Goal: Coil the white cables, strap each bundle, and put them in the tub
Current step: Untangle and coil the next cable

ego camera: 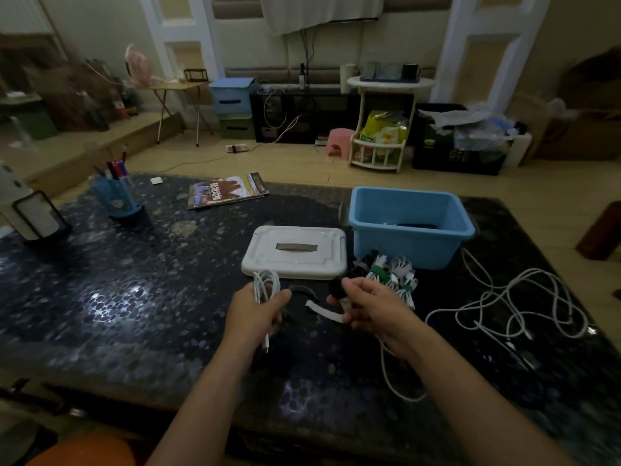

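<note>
Two hands work together: the left hand (255,311) grips a coiled white cable bundle (265,285), the right hand (376,306) beside it pinches a white strap (324,311). Wrap snugly at mid-coil; the blue plastic tub (411,227) waits beyond the right hand.

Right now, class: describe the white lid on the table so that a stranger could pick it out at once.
Start at the dark pebble-patterned table and find the blue tub on it. Directly beside the tub, towards the blue pen holder, lies the white lid. It is the only flat, rounded rectangle there, with a grey slot handle in its middle.
</note>
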Demonstrator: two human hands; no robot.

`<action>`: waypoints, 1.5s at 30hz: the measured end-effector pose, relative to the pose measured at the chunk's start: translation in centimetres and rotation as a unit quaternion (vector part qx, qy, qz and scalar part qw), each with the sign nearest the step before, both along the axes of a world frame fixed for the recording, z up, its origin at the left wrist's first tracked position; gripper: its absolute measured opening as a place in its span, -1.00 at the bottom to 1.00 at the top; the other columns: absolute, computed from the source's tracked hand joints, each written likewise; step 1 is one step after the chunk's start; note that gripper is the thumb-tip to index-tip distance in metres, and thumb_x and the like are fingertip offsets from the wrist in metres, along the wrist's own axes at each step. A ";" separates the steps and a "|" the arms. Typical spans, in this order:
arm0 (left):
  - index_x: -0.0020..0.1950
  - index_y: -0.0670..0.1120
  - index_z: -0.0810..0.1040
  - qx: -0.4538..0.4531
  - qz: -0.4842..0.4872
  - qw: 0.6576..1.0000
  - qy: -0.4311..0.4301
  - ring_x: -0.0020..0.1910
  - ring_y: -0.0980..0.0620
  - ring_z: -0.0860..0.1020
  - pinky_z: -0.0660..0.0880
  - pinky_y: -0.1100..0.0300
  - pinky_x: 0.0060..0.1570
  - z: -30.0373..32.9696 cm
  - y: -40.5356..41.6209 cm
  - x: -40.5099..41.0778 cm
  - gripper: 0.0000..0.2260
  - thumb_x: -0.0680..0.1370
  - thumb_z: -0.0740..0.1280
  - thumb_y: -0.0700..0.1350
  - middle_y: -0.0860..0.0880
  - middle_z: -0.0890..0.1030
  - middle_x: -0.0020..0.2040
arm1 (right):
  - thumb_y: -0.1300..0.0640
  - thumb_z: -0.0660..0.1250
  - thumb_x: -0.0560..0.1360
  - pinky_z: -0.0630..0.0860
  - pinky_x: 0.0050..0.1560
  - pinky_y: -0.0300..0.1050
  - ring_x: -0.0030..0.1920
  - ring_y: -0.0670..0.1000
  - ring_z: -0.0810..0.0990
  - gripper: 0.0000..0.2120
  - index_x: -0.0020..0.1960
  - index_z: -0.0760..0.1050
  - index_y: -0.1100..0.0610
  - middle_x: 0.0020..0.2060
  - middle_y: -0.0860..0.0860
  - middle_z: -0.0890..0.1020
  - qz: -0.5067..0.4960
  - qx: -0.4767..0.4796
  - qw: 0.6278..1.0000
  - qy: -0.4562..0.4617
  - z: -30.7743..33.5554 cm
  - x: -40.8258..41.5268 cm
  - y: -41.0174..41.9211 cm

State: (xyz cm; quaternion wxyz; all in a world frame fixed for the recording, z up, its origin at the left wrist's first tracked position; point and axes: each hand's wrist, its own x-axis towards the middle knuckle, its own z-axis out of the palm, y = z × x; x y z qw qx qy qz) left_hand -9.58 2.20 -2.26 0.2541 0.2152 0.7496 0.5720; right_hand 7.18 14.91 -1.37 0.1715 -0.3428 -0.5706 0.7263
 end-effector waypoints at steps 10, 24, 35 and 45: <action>-0.08 -0.16 0.60 0.033 -0.137 0.985 -0.098 -0.61 -0.02 0.36 0.27 0.21 -0.57 1.7 0.3 2.8 -0.93 0.53 0.45 -0.18 -0.20 0.52 -0.43 | 0.04 0.15 0.70 0.30 -0.40 -0.19 -0.40 -0.02 0.51 -0.63 0.33 0.39 0.31 0.12 0.04 0.71 0.015 -0.050 0.997 0.051 0.3 -0.7 -1.2; -0.21 -0.20 0.54 0.001 -0.109 0.992 -0.065 -0.64 -0.01 0.36 0.28 0.22 -0.58 1.3 0.4 2.7 -0.87 0.53 0.40 -0.28 -0.19 0.55 -0.45 | 0.05 0.20 0.68 0.32 -0.45 -0.24 -0.46 -0.07 0.53 -0.80 0.13 0.52 0.15 0.01 -0.01 0.73 -0.053 -0.037 0.996 0.056 0.6 -1.4 -1.9; 0.06 -0.01 0.59 -0.058 -0.055 0.985 0.155 -0.12 0.05 0.61 0.54 0.10 -0.09 1.1 0.9 1.4 -0.77 0.46 0.50 0.00 0.04 0.65 -0.11 | 0.02 0.39 0.57 0.33 -0.44 -0.36 -0.52 -0.23 0.41 -0.79 -0.19 0.57 0.10 -0.45 -0.11 0.55 -0.032 0.228 0.972 -0.057 1.4 1.6 -0.8; -0.17 -0.15 0.50 0.065 -0.183 0.979 -0.062 -0.54 0.04 0.31 0.24 0.25 -0.56 6.0 1.9 7.6 -0.82 0.53 0.46 -0.15 -0.04 0.41 -0.50 | 0.32 0.32 0.59 0.61 -0.20 -0.23 -0.32 -0.09 0.64 -0.89 -0.05 0.60 0.19 -0.33 -0.02 0.66 -0.023 0.120 0.991 0.062 4.4 6.3 -1.4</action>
